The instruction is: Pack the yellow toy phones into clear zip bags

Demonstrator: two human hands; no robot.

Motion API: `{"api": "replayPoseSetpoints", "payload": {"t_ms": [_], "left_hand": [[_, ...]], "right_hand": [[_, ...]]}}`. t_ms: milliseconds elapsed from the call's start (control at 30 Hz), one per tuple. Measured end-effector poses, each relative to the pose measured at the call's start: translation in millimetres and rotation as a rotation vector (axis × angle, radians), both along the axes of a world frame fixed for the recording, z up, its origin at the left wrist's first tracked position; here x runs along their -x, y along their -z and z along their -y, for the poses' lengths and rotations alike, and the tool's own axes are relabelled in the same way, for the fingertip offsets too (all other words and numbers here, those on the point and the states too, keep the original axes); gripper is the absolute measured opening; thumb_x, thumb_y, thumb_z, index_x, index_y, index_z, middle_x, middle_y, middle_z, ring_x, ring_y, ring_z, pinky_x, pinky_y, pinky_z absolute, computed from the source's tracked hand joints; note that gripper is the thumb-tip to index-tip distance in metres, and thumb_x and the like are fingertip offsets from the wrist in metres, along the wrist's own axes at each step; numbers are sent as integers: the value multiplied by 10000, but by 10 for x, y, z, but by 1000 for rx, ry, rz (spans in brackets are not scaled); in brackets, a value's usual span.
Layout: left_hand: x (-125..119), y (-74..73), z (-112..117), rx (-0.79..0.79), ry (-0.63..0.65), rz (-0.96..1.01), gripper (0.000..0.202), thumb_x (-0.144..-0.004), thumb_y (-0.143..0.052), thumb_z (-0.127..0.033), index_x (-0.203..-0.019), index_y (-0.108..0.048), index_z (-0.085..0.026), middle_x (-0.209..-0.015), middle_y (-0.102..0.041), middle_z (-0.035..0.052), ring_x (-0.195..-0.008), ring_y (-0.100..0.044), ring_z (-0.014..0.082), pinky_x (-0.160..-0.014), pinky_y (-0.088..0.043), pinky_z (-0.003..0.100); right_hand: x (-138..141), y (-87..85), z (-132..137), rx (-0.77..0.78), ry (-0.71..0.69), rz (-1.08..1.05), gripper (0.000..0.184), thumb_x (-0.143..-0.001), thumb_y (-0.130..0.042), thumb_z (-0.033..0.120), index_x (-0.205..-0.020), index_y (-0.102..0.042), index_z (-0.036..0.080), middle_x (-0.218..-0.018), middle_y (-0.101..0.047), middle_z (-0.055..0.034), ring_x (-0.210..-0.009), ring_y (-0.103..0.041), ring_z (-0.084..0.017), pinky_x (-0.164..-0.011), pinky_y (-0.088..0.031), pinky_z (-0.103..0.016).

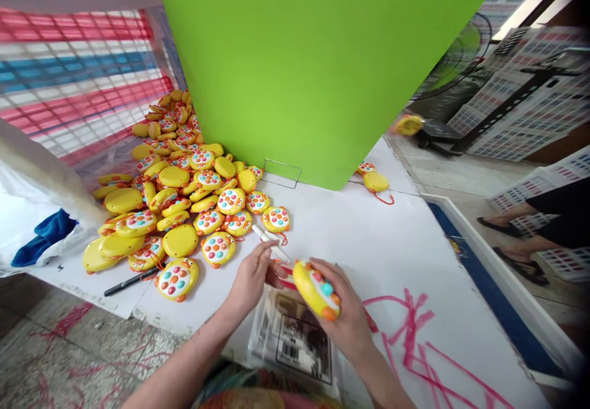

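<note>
Right hand (343,314) grips a yellow toy (317,289), fingers curled round its underside, button face tilted up and left. The toy is held clear of the table (350,231), just above a clear bag (295,335) with a printed label lying flat under both hands. Left hand (251,277) has its fingertips closed in a pinch on a thin white stick (271,243); pen or tube, too small to tell. Pile (175,194) of like toys sits well apart at left, black marker (131,281) beside it. Step in hand, by my reading: toy picked out, stick brought up to it. The next move calls for steadying the toy and meeting it squarely with the stick's end.
</note>
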State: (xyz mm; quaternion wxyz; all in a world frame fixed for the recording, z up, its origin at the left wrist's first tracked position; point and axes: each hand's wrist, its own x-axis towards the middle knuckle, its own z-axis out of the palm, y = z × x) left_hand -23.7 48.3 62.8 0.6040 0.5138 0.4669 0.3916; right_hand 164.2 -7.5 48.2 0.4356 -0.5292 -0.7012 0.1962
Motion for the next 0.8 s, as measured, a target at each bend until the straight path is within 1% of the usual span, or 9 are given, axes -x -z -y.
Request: {"api": "replayPoseSetpoints", "payload": {"t_ms": [67, 133, 167, 233, 300, 367, 500, 633, 800], "left_hand": [[65, 31, -30, -95, -98, -68, 461, -930, -357, -381, -1332, -347, -155, -819, -650, 36, -603, -614, 130, -610, -519, 285], [89, 79, -5, -226, -111, -232, 384, -903, -414, -273, -1274, -406, -173, -910, -640, 47, -729, -620, 141, -691, -510, 294], [77, 111, 31, -279, -49, -324, 318, -886, -440, -231, -1198, -474, -175, -913, -637, 43, -771, -613, 148, -717, -500, 294], [4, 192, 138, -358, 181, -480, 170, -871, -474, -190, -1005, -577, -181, -871, -633, 28, -789, -597, 154, -732, -487, 284], [-116, 286, 255, -464, 362, -643, 92, -868, -514, -198, -901, -598, -184, -899, -615, 34, -840, -580, 171, -754, -482, 291], [-244, 380, 342, -568, 399, -839, 124, -835, -602, -246, -938, -585, -179, -956, -594, 54, -913, -552, 215, -793, -477, 347], [-406, 518, 389, -700, 361, -1113, 194, -812, -648, -280, -953, -567, -172, -946, -561, 66, -906, -521, 255, -776, -456, 417], [-414, 603, 395, -818, 378, -1165, 24, -874, -534, -176, -870, -555, -166, -881, -551, 58, -854, -503, 241, -767, -428, 409], [-359, 679, 439, -906, 372, -988, 87, -900, -462, -136, -936, -537, -160, -874, -565, 45, -820, -477, 212, -780, -399, 373]], "right_hand": [[-112, -16, 17, 99, 99, -129, 451, -787, -625, 294, -1221, -509, 249, -1167, -542, -99, -1081, -547, -268, -946, -458, -426], [-221, -5, 41, 210, 157, -245, 465, -764, -654, 359, -1188, -506, 240, -1106, -563, -80, -982, -585, -236, -869, -497, -373], [-270, 8, 52, 262, 179, -291, 469, -761, -656, 390, -1174, -496, 237, -1078, -578, -70, -936, -597, -221, -830, -509, -349], [-350, 35, 69, 354, 211, -342, 473, -751, -662, 443, -1135, -483, 232, -1026, -608, -59, -875, -607, -207, -780, -517, -325], [-411, 53, 75, 415, 202, -345, 470, -740, -668, 469, -1097, -485, 225, -1009, -628, -60, -878, -609, -213, -781, -514, -322], [-462, 56, 71, 463, 160, -313, 462, -742, -663, 472, -1086, -491, 218, -1013, -637, -63, -883, -612, -216, -786, -510, -322], [-581, 10, 66, 543, 98, -166, 419, -763, -633, 459, -1077, -509, 210, -941, -644, -38, -821, -611, -205, -726, -509, -304], [-718, -63, 82, 624, -35, -23, 353, -720, -676, 410, -1003, -585, 219, -807, -644, 0, -712, -602, -195, -638, -496, -281], [-806, -35, 67, 645, -181, -6, 357, -665, -733, 321, -1003, -655, 236, -866, -673, -12, -754, -616, -216, -660, -497, -283]]}}
